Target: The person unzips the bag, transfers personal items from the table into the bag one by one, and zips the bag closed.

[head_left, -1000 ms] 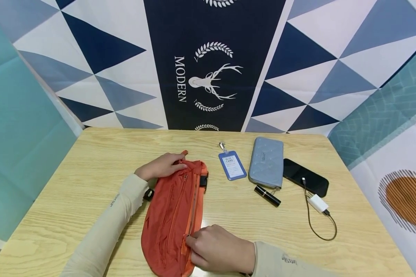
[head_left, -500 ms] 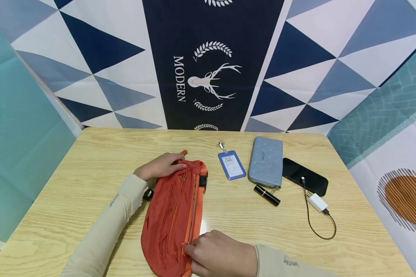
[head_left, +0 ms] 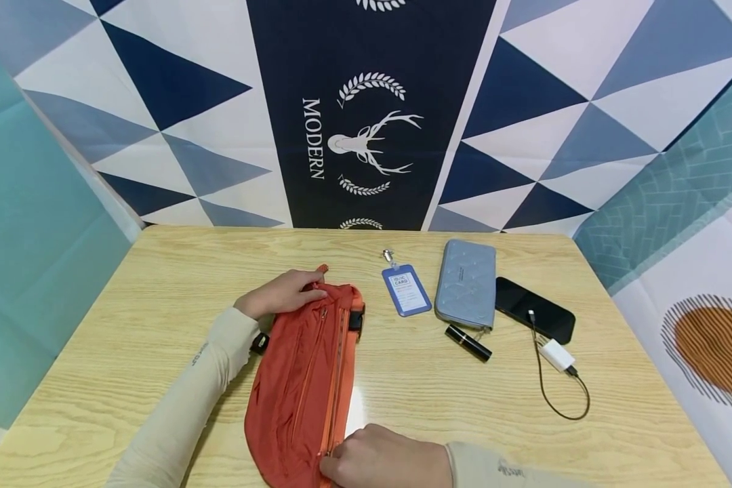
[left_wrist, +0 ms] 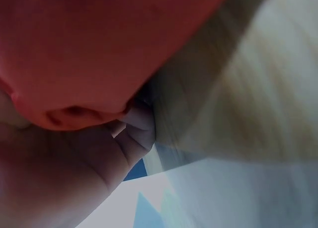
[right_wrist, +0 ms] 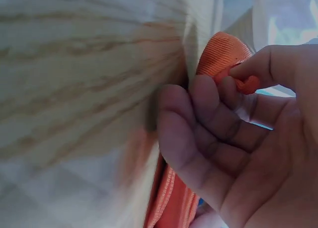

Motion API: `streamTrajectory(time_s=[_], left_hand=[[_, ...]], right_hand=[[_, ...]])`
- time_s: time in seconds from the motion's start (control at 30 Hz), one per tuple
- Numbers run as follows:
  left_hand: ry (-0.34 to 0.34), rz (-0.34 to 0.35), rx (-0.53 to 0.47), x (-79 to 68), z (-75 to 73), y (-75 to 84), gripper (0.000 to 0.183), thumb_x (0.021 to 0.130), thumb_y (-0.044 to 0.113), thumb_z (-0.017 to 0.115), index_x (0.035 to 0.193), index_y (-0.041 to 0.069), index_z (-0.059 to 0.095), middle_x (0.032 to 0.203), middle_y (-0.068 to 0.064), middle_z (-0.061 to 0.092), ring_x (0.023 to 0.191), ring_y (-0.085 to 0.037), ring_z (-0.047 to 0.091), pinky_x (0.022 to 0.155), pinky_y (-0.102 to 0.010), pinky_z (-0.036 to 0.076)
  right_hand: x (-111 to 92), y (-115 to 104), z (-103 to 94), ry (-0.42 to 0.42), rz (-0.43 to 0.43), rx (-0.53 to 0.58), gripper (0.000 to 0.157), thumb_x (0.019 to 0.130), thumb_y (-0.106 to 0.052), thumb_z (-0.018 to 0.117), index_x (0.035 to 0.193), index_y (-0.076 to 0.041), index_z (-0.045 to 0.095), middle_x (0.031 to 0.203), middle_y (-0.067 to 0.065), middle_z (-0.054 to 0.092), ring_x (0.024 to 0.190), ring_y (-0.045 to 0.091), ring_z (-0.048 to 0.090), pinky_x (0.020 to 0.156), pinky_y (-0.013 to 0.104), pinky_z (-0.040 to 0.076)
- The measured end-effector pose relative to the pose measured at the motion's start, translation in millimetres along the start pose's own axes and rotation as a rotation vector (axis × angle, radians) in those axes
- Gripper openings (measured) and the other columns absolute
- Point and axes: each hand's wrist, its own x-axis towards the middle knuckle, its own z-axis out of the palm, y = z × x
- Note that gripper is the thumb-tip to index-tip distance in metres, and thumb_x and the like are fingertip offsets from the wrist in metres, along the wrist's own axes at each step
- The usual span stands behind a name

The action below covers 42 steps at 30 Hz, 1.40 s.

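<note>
I had the red waist bag lying lengthwise on the wooden table, left of centre, its narrow end far and its rounded end near. The left hand gripped the bag's far end, thumb over the fabric; in the left wrist view I could not tell how every finger lay. The right hand, at the near right edge by the zipper, pinched an orange tab between thumb and index finger. A black buckle sat at the bag's far right side. Further right I saw a blue badge, a blue-grey wallet, a black tube nearer than the wallet, a phone beside it, and a white charger whose cable reached over the phone.
</note>
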Motion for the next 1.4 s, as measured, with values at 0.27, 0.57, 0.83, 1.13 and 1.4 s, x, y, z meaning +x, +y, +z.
streamTrajectory(time_s=[0.27,0.57,0.83,1.13,1.4], left_hand=[[0.007,-0.021,-0.001,1.3,1.5,-0.5,0.014,0.103,0.022,0.055,0.094,0.012,0.059,0.073,-0.001,0.053,0.061,-0.013,0.049,0.068,-0.030,0.043],[0.086,-0.053,0.041,-3.7,-3.4,11.3,0.023,0.101,0.025,0.061,0.115,0.008,0.054,0.085,-0.004,0.058,0.070,-0.016,0.053,0.070,-0.033,0.045],[0.171,-0.068,0.207,-16.4,-12.5,56.4,0.022,0.098,0.024,0.066,0.101,0.005,0.055,0.084,-0.007,0.052,0.076,-0.021,0.048,0.069,-0.035,0.042],[-0.146,-0.104,0.187,-39.1,5.2,110.0,0.043,0.099,0.028,0.063,0.061,0.014,0.047,0.055,0.005,0.036,0.050,-0.009,0.036,0.054,-0.025,0.033],[-0.037,-0.165,0.362,-72.4,35.4,129.9,0.039,0.094,0.034,0.069,0.065,0.015,0.052,0.060,0.000,0.047,0.055,-0.014,0.047,0.053,-0.034,0.043]], right_hand=[[-0.5,0.9,2.1,-0.002,0.027,0.027,0.017,0.101,-0.035,0.058,0.099,-0.022,0.068,0.074,-0.019,0.060,0.060,-0.015,0.047,0.056,0.005,0.038],[2.7,2.9,7.0,-0.018,0.067,0.055,0.011,0.100,-0.029,0.059,0.097,-0.023,0.067,0.074,-0.020,0.059,0.059,-0.014,0.044,0.055,0.007,0.037],[-0.1,4.2,6.5,-0.001,0.090,0.107,0.005,0.098,-0.024,0.063,0.096,-0.023,0.067,0.071,-0.020,0.057,0.059,-0.015,0.044,0.055,0.006,0.037],[-14.3,11.7,-16.5,0.050,0.106,0.073,0.025,0.106,-0.035,0.048,0.087,-0.025,0.062,0.070,-0.021,0.052,0.060,-0.013,0.045,0.056,0.010,0.039],[-25.2,23.3,-30.7,0.273,0.167,-0.182,0.011,0.099,-0.026,0.060,0.097,-0.016,0.064,0.086,-0.008,0.058,0.077,0.005,0.056,0.067,0.023,0.048]])
